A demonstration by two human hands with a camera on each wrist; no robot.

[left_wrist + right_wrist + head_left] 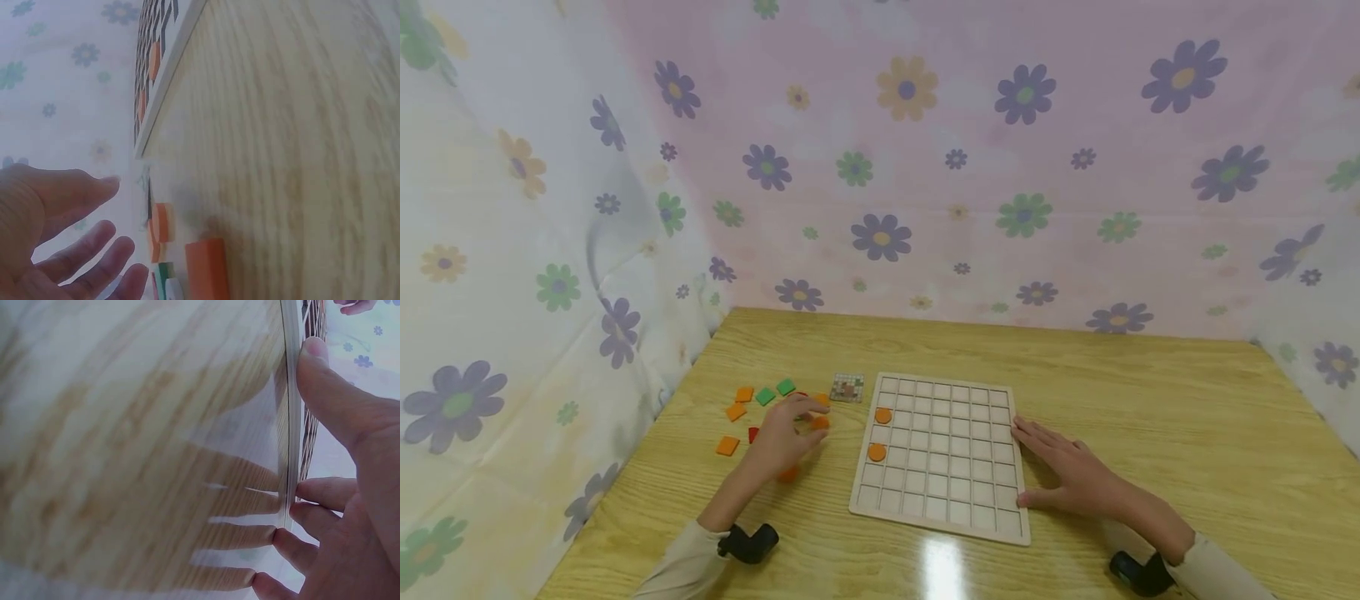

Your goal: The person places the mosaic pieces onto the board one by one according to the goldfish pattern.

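Note:
My left hand (pixel 785 435) hovers over loose pieces on the left, thumb and fingers apart. In the left wrist view, nothing lies between the thumb and fingertips. Below it an orange round piece (pixel 820 423) lies partly beside the fingers, and another orange piece (pixel 207 269) is nearer the camera. A wooden grid board (pixel 946 457) lies flat in the middle. Two orange discs, an upper disc (pixel 883 415) and a lower disc (pixel 877 452), sit in its left column. My right hand (pixel 1071 475) rests along the board's right edge, fingertips and thumb touching it.
Orange squares (pixel 727 446) and green squares (pixel 765 396) are scattered at the left, with a red piece (pixel 753 434) partly hidden by the left hand. A small patterned card (pixel 847 388) lies by the board's top left corner. Flowered cloth (pixel 955 192) hangs around the wooden table (pixel 1112 375).

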